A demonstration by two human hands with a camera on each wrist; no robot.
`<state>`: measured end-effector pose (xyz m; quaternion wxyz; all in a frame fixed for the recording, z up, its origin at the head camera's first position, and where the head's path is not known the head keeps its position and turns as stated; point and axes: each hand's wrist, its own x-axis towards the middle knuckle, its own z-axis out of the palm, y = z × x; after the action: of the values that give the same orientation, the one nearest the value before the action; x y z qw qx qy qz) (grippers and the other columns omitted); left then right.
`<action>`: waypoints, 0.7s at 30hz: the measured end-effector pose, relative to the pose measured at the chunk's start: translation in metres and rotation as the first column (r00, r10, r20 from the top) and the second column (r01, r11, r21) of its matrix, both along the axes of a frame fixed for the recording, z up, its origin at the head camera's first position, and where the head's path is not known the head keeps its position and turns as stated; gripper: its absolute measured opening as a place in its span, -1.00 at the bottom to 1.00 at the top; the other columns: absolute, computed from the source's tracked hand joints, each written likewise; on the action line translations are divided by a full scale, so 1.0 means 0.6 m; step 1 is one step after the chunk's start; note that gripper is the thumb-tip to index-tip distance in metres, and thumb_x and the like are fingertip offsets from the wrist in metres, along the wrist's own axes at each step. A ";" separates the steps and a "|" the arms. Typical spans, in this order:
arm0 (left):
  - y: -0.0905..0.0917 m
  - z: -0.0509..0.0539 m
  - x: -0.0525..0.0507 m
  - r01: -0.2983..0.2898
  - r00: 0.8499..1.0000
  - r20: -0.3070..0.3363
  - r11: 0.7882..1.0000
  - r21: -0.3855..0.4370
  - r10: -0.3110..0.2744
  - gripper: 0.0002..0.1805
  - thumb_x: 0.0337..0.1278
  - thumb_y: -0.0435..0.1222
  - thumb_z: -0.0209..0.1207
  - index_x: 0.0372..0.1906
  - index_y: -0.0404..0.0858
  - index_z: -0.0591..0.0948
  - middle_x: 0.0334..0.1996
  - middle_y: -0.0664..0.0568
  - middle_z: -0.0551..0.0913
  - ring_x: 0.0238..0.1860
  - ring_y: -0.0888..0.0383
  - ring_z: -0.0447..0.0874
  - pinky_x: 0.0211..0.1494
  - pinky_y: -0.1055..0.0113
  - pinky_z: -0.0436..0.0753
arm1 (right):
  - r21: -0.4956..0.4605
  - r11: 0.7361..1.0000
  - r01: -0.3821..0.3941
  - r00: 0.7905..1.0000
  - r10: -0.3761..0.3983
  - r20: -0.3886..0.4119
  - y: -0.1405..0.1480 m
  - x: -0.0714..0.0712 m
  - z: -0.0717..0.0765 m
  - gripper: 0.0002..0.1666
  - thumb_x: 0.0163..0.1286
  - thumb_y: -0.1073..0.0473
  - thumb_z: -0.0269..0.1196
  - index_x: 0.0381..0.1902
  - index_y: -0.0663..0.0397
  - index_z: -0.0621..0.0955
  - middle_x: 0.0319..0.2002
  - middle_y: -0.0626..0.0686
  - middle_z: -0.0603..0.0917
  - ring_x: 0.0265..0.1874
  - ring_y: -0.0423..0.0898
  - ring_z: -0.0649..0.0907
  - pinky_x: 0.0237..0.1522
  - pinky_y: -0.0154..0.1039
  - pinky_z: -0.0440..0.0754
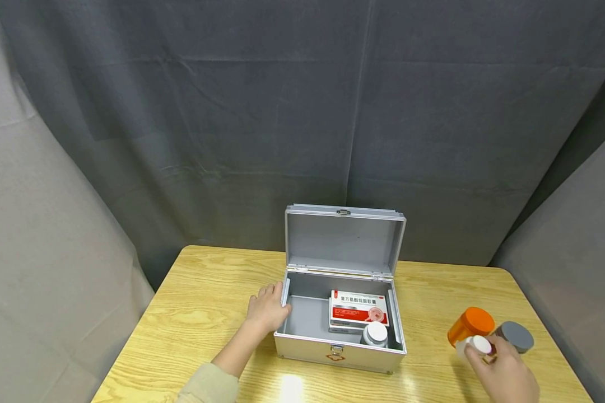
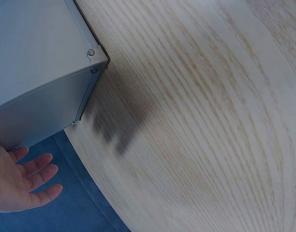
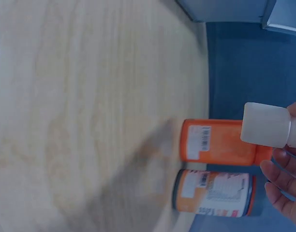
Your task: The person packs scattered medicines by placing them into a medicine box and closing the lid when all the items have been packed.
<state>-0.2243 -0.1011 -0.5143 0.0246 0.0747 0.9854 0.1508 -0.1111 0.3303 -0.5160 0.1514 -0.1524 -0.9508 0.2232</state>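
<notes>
An aluminium case (image 1: 312, 351) stands on the table with its lid (image 1: 345, 240) raised. Inside, a red and white medicine box (image 1: 359, 307) lies on another box, with a white pill bottle (image 1: 376, 334) in front of it. My left hand (image 1: 268, 309) rests on the case's left rim; its fingers look relaxed in the left wrist view. My right hand (image 1: 511, 372) pinches a small white bottle (image 3: 266, 124) by its cap, held off the table. Just behind it stand an orange bottle (image 1: 470, 323) and a grey-lidded canister (image 1: 515, 337), the latter partly hidden by the hand.
The wooden table (image 1: 206, 291) ends at a dark grey curtain (image 1: 222, 140) behind the case. Pale cloth panels (image 1: 45, 235) hang at both sides. The raised lid stands up along the case's back edge.
</notes>
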 end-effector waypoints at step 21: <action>-0.001 -0.004 -0.003 -0.010 1.000 0.015 1.000 0.006 0.010 -0.35 0.08 -0.03 -0.04 0.25 -0.27 0.25 0.19 -0.20 0.36 0.23 -0.19 0.25 0.16 -0.16 0.26 | 0.088 0.987 -0.138 0.972 0.152 -0.179 -0.065 -0.038 0.057 -0.60 0.08 -0.02 0.24 -0.28 0.21 0.54 -0.40 0.12 0.58 -0.61 -0.02 0.52 -0.67 -0.17 0.36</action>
<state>-0.2259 -0.1020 -0.5167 0.0308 0.0687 0.9852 0.1542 -0.1340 0.2916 -0.4815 0.2278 -0.0553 -0.9489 0.2113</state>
